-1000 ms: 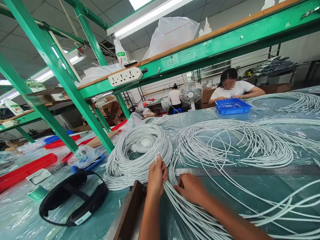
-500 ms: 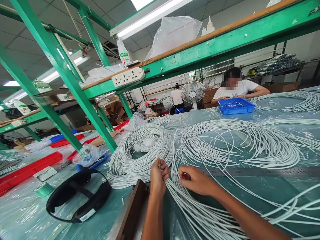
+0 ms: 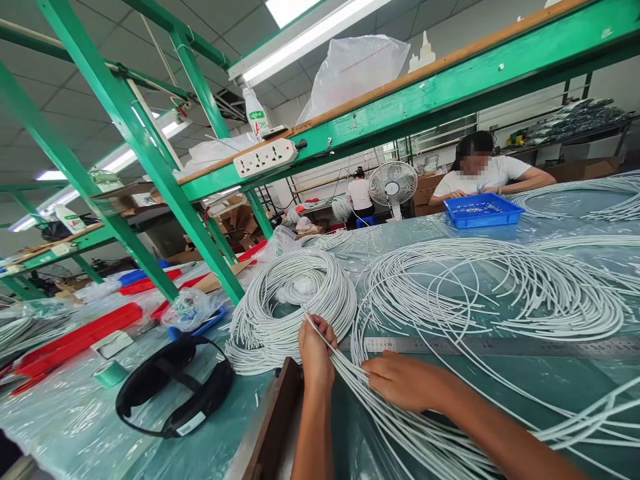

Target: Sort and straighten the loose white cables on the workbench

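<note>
The white cables point(image 3: 415, 427) have a smooth, plastic-looking skin with a soft sheen, lying on glossy, wrinkled clear plastic film point(image 3: 85, 413) beside a ruler point(image 3: 500, 346) of dull grey metal. At near left, the black headset point(image 3: 210, 393) looks matt and padded, while the far blue tray point(image 3: 484, 215) is smooth plastic. Overhead, glossy green paint coats the metal-looking frame point(image 3: 140, 140) below a wood-like shelf edge point(image 3: 475, 51).

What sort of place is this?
Likely a factory assembly workshop: coiled white cables on a long workbench, a blue parts tray, and a green-framed shelf.
</note>
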A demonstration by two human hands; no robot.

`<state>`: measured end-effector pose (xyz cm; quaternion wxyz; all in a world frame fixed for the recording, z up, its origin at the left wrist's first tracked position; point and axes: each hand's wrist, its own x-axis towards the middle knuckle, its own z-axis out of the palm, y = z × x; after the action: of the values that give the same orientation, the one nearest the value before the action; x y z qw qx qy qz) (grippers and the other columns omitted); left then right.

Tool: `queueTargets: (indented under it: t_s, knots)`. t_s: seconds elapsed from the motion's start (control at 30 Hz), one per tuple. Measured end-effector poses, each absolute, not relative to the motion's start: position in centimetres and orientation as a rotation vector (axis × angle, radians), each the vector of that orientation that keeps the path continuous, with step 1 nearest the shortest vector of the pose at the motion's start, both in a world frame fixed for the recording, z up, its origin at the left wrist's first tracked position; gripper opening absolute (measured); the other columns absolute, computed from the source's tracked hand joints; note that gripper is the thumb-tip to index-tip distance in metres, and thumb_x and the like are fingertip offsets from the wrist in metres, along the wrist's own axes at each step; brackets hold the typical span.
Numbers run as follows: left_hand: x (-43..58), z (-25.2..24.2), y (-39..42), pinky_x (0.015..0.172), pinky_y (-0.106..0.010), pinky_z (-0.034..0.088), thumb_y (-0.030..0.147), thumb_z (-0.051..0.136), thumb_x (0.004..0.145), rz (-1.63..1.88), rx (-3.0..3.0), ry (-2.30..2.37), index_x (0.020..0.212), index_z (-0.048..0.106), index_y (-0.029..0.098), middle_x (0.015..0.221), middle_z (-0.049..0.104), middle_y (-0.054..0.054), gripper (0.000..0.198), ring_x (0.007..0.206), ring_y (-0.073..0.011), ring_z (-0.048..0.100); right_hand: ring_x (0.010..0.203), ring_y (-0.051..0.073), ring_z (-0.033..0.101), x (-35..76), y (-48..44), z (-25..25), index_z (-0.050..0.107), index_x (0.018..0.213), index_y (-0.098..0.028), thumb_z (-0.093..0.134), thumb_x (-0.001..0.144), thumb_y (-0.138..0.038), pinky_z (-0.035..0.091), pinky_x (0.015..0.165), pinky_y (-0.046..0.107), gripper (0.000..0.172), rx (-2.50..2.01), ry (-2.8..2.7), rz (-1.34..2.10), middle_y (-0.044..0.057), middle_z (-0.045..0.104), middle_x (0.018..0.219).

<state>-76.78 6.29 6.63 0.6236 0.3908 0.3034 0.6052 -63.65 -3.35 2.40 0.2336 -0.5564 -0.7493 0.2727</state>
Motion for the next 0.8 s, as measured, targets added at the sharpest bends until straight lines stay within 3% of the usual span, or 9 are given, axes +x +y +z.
queueTargets:
  t_s: [0.1, 0.2, 0.27, 0.33, 0.4, 0.53, 0.63, 0.7, 0.8]
  knots:
    - [-77.1, 7.3, 6.3, 0.032, -0.015, 0.016, 0.042, 0.056, 0.095, 1.375, 0.795, 0.695, 0.069, 0.041, 0.018, 0.055, 0.032, 0.008, 0.038, 0.037, -0.0041, 0.024, 0.089, 0.022, 0.051, -63.1, -3.9, 3.7, 0.037, 0.071, -0.019, 0.032, 0.096, -0.02, 0.033, 0.081, 0.035, 0.026, -1.524, -2.08, 0.875, 0.002, 0.048, 0.078]
    - [-77.4, 7.4, 6.3, 0.031, -0.016, 0.016, 0.048, 0.038, 0.102, 1.353, 0.744, 0.692, 0.07, 0.042, 0.019, 0.056, 0.032, 0.007, 0.043, 0.036, -0.005, 0.023, 0.081, 0.019, 0.047, -62.8, -4.3, 4.5, 0.034, 0.064, -0.018, 0.035, 0.094, -0.012, 0.031, 0.076, 0.034, 0.031, -1.554, -2.032, 0.93, 0.001, 0.045, 0.076]
    - [-77.5, 7.2, 6.4, 0.031, -0.015, 0.017, 0.061, 0.051, 0.094, 1.375, 0.81, 0.705, 0.07, 0.041, 0.019, 0.056, 0.031, 0.008, 0.049, 0.037, -0.0047, 0.023, 0.077, 0.018, 0.045, -62.8, -4.3, 4.6, 0.032, 0.061, -0.018, 0.037, 0.092, -0.01, 0.028, 0.072, 0.034, 0.033, -1.56, -1.991, 0.943, 0.001, 0.043, 0.072]
    - [-77.4, 6.8, 6.4, 0.031, -0.015, 0.018, 0.073, 0.072, 0.073, 1.417, 0.95, 0.727, 0.067, 0.038, 0.02, 0.055, 0.028, 0.01, 0.063, 0.038, -0.004, 0.024, 0.074, 0.018, 0.044, -62.9, -4.2, 4.4, 0.032, 0.059, -0.018, 0.039, 0.091, -0.01, 0.026, 0.068, 0.034, 0.034, -1.559, -1.984, 0.957, 0.001, 0.042, 0.068]
    - [-77.3, 6.3, 6.4, 0.031, -0.014, 0.019, 0.08, 0.078, 0.058, 1.448, 1.105, 0.747, 0.066, 0.036, 0.021, 0.053, 0.028, 0.01, 0.073, 0.038, -0.0039, 0.025, 0.069, 0.018, 0.041, -63.1, -4.1, 4.2, 0.032, 0.057, -0.018, 0.041, 0.09, -0.009, 0.024, 0.065, 0.035, 0.035, -1.539, -2.0, 0.976, 0.0, 0.04, 0.064]
    - [-77.0, 5.7, 6.4, 0.036, -0.014, 0.026, 0.083, 0.072, 0.066, 1.467, 1.331, 0.783, 0.068, 0.037, 0.021, 0.051, 0.031, 0.01, 0.071, 0.04, -0.0049, 0.028, 0.071, 0.018, 0.042, -63.6, -3.8, 3.7, 0.033, 0.056, -0.018, 0.041, 0.089, -0.009, 0.026, 0.067, 0.035, 0.034, -1.515, -1.996, 0.981, 0.0, 0.041, 0.065]
    - [-76.9, 5.5, 6.5, 0.035, -0.015, 0.021, 0.084, 0.074, 0.061, 1.454, 1.232, 0.782, 0.067, 0.036, 0.021, 0.054, 0.03, 0.01, 0.074, 0.041, -0.0047, 0.023, 0.072, 0.018, 0.043, -63.5, -3.5, 3.1, 0.035, 0.056, -0.018, 0.041, 0.089, -0.009, 0.031, 0.076, 0.037, 0.034, -1.503, -2.018, 0.971, 0.0, 0.043, 0.065]
    - [-77.0, 5.5, 6.6, 0.034, -0.016, 0.02, 0.085, 0.073, 0.06, 1.464, 1.178, 0.77, 0.067, 0.038, 0.02, 0.056, 0.033, 0.009, 0.074, 0.042, -0.005, 0.023, 0.062, 0.016, 0.039, -62.9, -3.3, 2.7, 0.035, 0.056, -0.019, 0.047, 0.087, -0.015, 0.032, 0.069, 0.036, 0.033, -1.514, -2.043, 1.006, -0.001, 0.04, 0.058]
    - [-77.4, 5.8, 6.6, 0.043, -0.017, 0.036, 0.082, 0.068, 0.071, 1.538, 1.27, 0.746, 0.068, 0.044, 0.019, 0.061, 0.044, 0.005, 0.068, 0.05, -0.0074, 0.038, 0.05, 0.015, 0.041, -61.7, -2.6, 1.9, 0.043, 0.066, -0.021, 0.051, 0.09, -0.035, 0.034, 0.053, 0.031, 0.029, -1.46, -1.902, 1.249, -0.003, 0.044, 0.057]
